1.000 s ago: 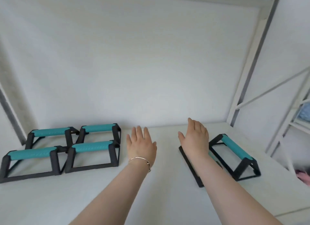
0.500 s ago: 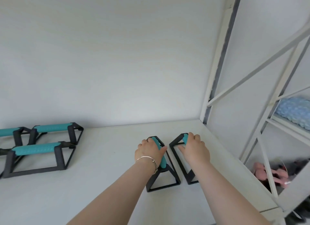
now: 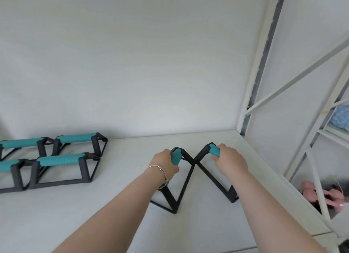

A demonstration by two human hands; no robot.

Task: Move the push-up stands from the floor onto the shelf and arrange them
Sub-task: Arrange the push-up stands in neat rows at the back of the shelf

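Note:
Two black push-up stands with teal grips are in my hands over the white shelf point(image 3: 113, 220). My left hand point(image 3: 166, 165) is shut on the teal grip of the left stand point(image 3: 174, 194). My right hand point(image 3: 229, 161) is shut on the teal grip of the right stand point(image 3: 213, 179). Both stands are tilted outward, and their black frames cross between my hands. At the far left of the shelf, several more stands sit in a tight block: a front one point(image 3: 60, 169), a rear one point(image 3: 79, 145), and two cut off by the left edge.
A white upright post point(image 3: 256, 86) and diagonal braces point(image 3: 294, 82) bound the shelf on the right. Beyond them, pink dumbbells point(image 3: 321, 194) lie on a lower shelf and a light blue item point(image 3: 340, 118) sits higher. The back wall is plain white.
My open hands closed on the two stands at the right. The stands have since tipped apart so their frames cross. The view has swung right.

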